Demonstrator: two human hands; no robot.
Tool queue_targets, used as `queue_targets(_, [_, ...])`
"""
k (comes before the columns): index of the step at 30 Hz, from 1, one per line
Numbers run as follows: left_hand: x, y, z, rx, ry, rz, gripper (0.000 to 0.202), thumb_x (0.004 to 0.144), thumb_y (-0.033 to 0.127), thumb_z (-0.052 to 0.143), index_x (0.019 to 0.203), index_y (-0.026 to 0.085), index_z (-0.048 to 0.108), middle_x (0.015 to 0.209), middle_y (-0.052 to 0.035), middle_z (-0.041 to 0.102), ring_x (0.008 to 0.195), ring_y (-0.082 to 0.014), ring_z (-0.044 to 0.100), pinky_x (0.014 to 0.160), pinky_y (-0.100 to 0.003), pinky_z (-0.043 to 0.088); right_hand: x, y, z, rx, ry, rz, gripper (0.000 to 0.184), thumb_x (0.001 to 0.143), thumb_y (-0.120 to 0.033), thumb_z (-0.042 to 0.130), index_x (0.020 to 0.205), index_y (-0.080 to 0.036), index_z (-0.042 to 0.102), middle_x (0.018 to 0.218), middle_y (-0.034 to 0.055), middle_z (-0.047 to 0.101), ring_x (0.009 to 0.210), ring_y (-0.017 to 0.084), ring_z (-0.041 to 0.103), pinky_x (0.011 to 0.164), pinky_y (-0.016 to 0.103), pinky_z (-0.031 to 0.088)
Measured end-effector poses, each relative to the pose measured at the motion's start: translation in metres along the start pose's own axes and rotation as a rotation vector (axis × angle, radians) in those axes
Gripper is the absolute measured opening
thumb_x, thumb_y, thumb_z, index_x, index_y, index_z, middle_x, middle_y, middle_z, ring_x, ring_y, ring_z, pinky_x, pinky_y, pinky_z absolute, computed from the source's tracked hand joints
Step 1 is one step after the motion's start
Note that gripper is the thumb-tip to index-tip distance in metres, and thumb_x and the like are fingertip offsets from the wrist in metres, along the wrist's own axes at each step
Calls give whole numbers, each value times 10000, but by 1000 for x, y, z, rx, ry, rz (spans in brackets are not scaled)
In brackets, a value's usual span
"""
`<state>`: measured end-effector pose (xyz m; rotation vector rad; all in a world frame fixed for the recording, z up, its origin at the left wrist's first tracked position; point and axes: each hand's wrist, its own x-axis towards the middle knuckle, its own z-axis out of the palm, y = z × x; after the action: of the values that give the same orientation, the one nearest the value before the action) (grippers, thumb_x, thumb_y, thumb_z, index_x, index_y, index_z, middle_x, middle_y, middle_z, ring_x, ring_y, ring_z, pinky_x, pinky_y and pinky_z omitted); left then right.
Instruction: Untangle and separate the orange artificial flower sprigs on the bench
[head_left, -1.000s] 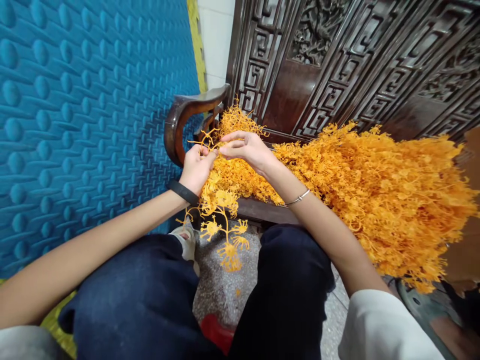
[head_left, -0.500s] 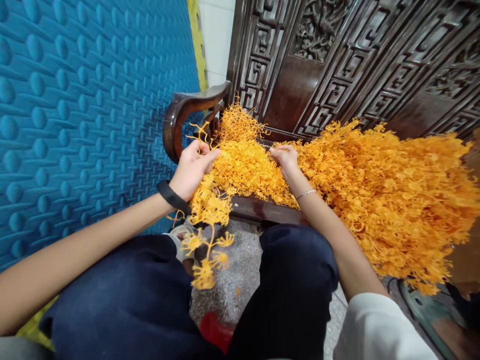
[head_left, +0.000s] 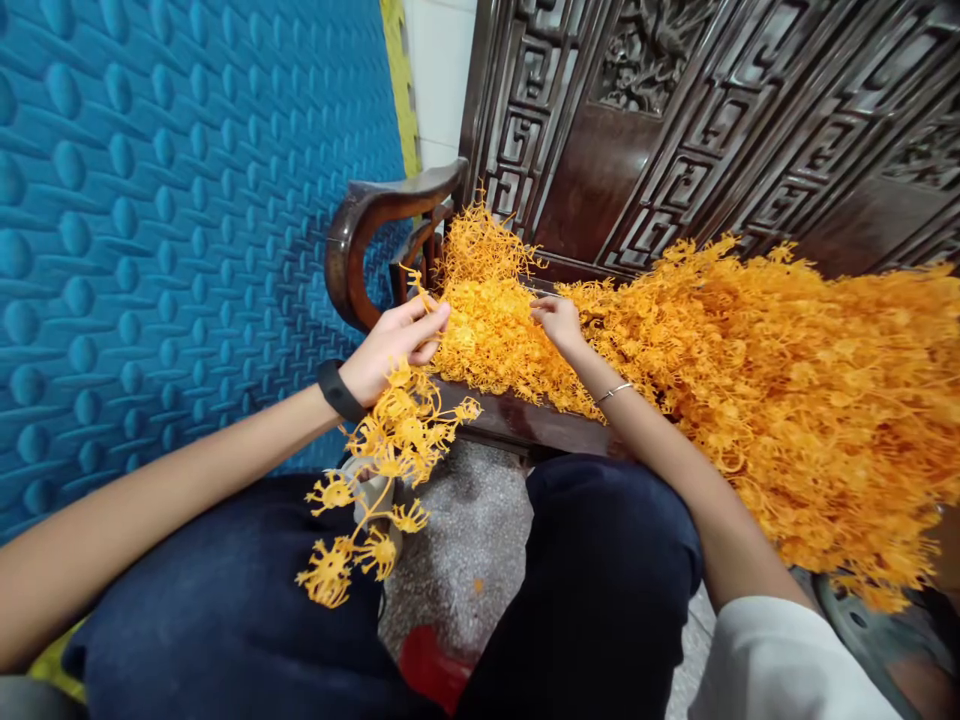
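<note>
My left hand (head_left: 401,345) is closed around the stem of an orange plastic flower spray (head_left: 397,430). The spray's spidery blossoms dangle below the hand over my left knee, and a short piece of stem pokes out above the fingers. Over the small pile of orange plastic flower pieces (head_left: 491,335) on the wooden bench, my right hand (head_left: 559,322) has its fingertips pinched together. Whatever those fingertips hold is too small to make out. A large heap of orange flower sprays (head_left: 825,400) spreads to the right of my right forearm.
The dark bench has a curved armrest (head_left: 349,240) at left and a carved backrest (head_left: 592,180) behind the piles. Blue textured foam mat (head_left: 150,250) fills the left side. A red object (head_left: 435,665) lies on the speckled floor (head_left: 457,530) between my legs.
The flower spray in my left hand has swung left, its lower blossoms now over my left leg. My left hand has turned slightly, and my right hand has shifted a little left.
</note>
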<state>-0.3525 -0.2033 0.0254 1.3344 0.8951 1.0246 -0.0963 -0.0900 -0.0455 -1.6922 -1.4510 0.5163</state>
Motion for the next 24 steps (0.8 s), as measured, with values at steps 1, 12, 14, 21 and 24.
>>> queue_targets(1, [0, 0, 0, 0, 2, -1, 218, 875, 246, 498, 686, 156, 436, 475, 103, 304, 342, 9, 235, 388, -148, 155, -2, -2, 1, 2, 0, -7, 124, 696, -107, 521, 735, -132, 636, 640, 33, 606, 665, 177, 574, 740, 328, 465])
queue_targets(12, [-2, 1, -1, -4, 61, 21, 220, 882, 193, 472, 665, 153, 462, 445, 92, 332, 332, -7, 238, 382, -166, 181, -38, -50, -3, 309, -171, -75, 163, 743, -280, 636, 648, -177, 553, 626, 1, 558, 616, 120, 547, 687, 292, 483])
queue_targets(14, [-2, 0, -2, -10, 87, 10, 217, 886, 200, 468, 674, 156, 456, 435, 96, 329, 332, -9, 237, 378, -159, 181, -56, -70, -8, 518, -521, -43, 290, 758, -456, 626, 779, -166, 617, 716, 33, 638, 660, 126, 611, 669, 282, 504])
queue_targets(21, [2, -4, -3, 33, 155, 34, 240, 871, 254, 509, 658, 170, 436, 396, 94, 329, 335, -21, 246, 372, -159, 179, -100, -115, -4, 642, -775, -38, 369, 540, -305, 829, 781, -167, 586, 669, -3, 672, 662, 128, 652, 704, 294, 523])
queue_targets(24, [3, -7, -6, 55, 146, 59, 229, 840, 290, 557, 672, 171, 458, 386, 87, 353, 346, -30, 263, 377, -166, 180, -97, -114, -1, 599, -623, -45, 325, 550, -281, 821, 755, -154, 603, 639, -2, 651, 620, 115, 625, 672, 289, 508])
